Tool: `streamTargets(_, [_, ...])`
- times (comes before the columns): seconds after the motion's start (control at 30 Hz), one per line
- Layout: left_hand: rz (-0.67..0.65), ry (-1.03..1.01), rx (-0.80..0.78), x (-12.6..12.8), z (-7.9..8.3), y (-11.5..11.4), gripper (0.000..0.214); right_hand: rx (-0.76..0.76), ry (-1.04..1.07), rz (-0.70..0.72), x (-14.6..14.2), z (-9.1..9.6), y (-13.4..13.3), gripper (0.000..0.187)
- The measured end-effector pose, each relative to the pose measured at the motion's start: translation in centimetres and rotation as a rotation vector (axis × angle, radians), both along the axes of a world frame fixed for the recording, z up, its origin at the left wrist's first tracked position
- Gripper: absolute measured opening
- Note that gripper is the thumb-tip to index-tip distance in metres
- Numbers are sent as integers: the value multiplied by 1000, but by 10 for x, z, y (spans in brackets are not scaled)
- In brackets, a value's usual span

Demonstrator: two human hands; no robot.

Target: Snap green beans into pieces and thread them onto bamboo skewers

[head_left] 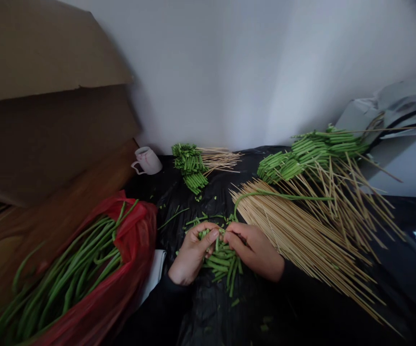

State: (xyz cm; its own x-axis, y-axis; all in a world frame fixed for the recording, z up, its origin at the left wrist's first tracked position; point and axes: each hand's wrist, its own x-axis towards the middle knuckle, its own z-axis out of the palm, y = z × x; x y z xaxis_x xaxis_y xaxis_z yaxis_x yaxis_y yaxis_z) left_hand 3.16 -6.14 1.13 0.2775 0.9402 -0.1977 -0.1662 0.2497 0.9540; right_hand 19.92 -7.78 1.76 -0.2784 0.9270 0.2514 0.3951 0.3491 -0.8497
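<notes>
My left hand (pixel 194 252) is closed around some short green bean pieces, its thumb and fingertips pressed together. Fingertips meet those of my right hand (pixel 253 251), which is closed in a pinch. From its fingers a long green bean (pixel 280 194) curves up and over to the right, across the sticks. What lies right between the fingertips is partly hidden. Below and between both hands, a loose heap of cut bean pieces (pixel 220 263) rests on a black plastic sheet (pixel 208 312).
At left, a red plastic bag (pixel 139 240) holds long green beans (pixel 74 269). Bare wooden sticks (pixel 294 230) lie to the right. Skewered beans form two piles, a small one (pixel 189 163) and a larger one (pixel 312 154). A mug (pixel 147 161) stands near a cardboard box (pixel 49 125).
</notes>
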Motion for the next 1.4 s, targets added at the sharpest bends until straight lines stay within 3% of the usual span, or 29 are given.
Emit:
streamTargets(0.13, [65,-152,-68,1,4,1,23,78,-24,30,-1,-1,-1,20])
streamTargets(0.33, [172,-665,-357,-10,12,13,5,74,-50,10,3,0,3,19])
streamTargets(0.47, [281,-783,-617,-15,19,20,25,-6,-26,-15,9,3,7,22])
streamTargets(0.57, [334,-787,-660,-16,22,21,28,-114,39,10,14,7,10,22])
streamTargets(0.7, [326,-826,-610,-20,24,21,24,-231,71,184,25,17,11,17])
streamTargets(0.87, [300,-789,-448,-24,21,22,18,-399,-17,692,36,18,6,16])
streamTargets(0.93, [300,-683,-346,-23,19,22,17,-446,-58,752,37,13,6,19])
streamTargets(1.0, [298,-531,-198,-20,16,20,17,-393,-83,642,37,7,11,18])
streamTargets(1.1, [280,-209,81,-15,12,15,19,-191,-127,268,37,-4,22,20])
streamTargets(1.2, [237,196,341,-10,10,8,19,-9,-315,-63,36,-15,30,20])
streamTargets(1.3, [161,465,568,-5,6,3,17,21,-566,-210,34,-24,29,17])
streamTargets(1.4, [23,555,699,-2,1,2,25,-25,-687,-265,32,-28,26,16])
